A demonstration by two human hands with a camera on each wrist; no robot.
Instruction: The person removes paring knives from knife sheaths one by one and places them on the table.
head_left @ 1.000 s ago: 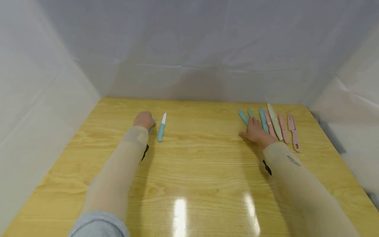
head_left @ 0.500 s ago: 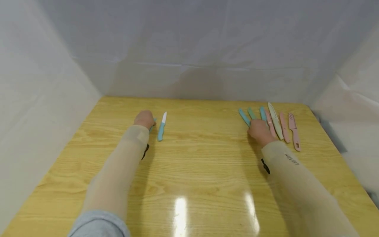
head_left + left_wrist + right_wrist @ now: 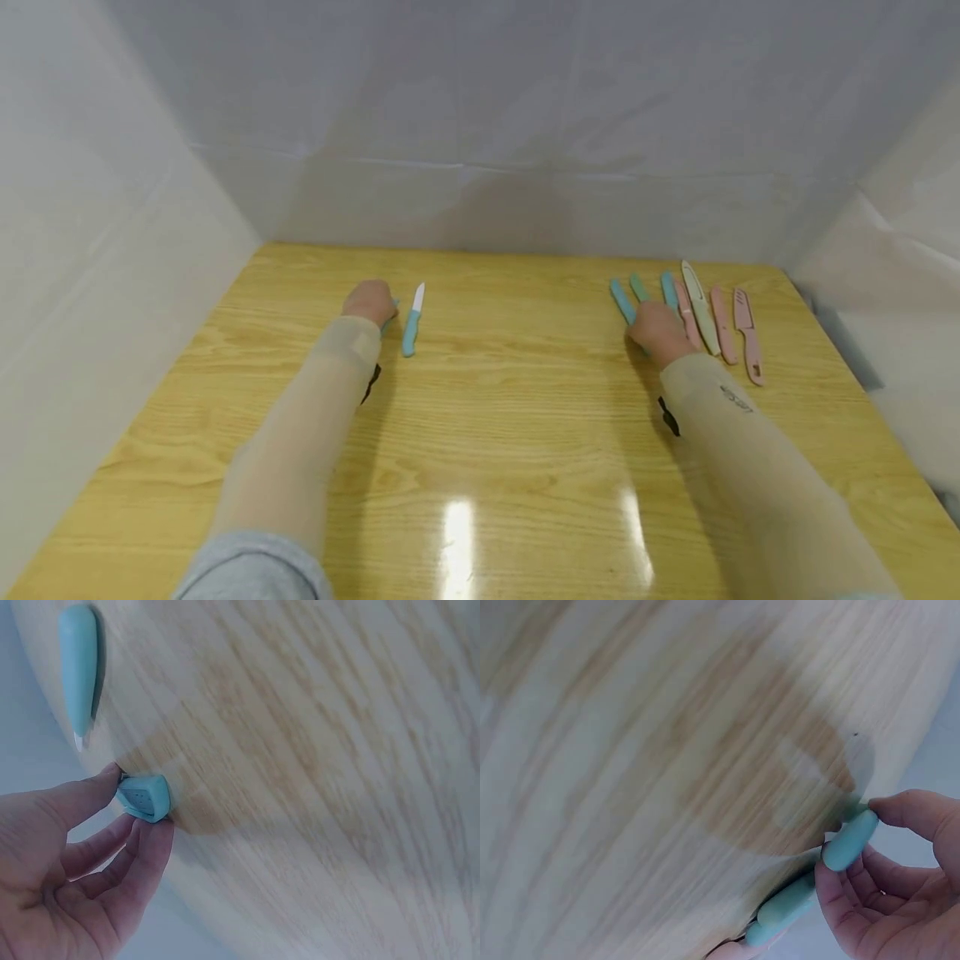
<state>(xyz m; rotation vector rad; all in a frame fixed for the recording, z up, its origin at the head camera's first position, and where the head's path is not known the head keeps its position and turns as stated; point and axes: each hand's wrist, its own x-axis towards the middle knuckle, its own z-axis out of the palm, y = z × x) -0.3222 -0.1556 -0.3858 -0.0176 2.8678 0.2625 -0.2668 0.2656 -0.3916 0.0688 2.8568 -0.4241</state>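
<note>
My left hand (image 3: 369, 302) pinches a small light-blue piece with a recessed end (image 3: 146, 798) between thumb and fingertips, close over the table. Most of that piece is hidden behind the hand in the head view, and I cannot tell its kind. Just right of it lies a blue-handled knife (image 3: 412, 321) with a bare white blade, pointing away. My right hand (image 3: 660, 332) grips the blue knife (image 3: 622, 302) at the left end of a row. In the right wrist view, thumb and fingers pinch its rounded handle (image 3: 850, 841).
The row continues rightward with a green knife (image 3: 639, 287), another blue one (image 3: 669, 290), a pink one (image 3: 686, 315), a cream knife (image 3: 700, 308), a second pink one (image 3: 723, 325) and a pink knife with a slotted blade end (image 3: 748, 336). Pale sheeting (image 3: 487, 125) encloses the wooden table (image 3: 495, 400).
My right hand, spread over the row's left end a second ago, has closed its fingers on the blue knife. The left hand keeps its place and grip.
</note>
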